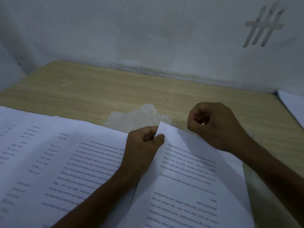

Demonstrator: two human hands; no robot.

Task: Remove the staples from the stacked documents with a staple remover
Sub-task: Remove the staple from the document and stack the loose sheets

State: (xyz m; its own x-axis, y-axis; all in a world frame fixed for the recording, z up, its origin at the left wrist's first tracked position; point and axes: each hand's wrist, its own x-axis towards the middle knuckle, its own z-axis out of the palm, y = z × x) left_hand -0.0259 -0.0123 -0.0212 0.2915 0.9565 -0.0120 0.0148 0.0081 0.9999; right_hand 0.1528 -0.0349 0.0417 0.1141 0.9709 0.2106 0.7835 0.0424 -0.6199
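Printed documents cover the near part of the wooden table. My left hand (pixel 144 143) pinches the far top corner of the right-hand document (pixel 185 178) between thumb and fingers, and that corner lifts slightly. My right hand (pixel 215 127) hovers just right of that corner with its fingers curled into a loose fist; nothing clearly shows inside it. A second spread of printed pages (pixel 57 162) lies to the left, partly under my left forearm. No staple remover or staple is visible.
The wooden table (pixel 115 89) has a patch of peeled veneer (pixel 138 116) just beyond the papers. A white wall closes off the back and left. Another white sheet (pixel 294 106) lies at the far right edge.
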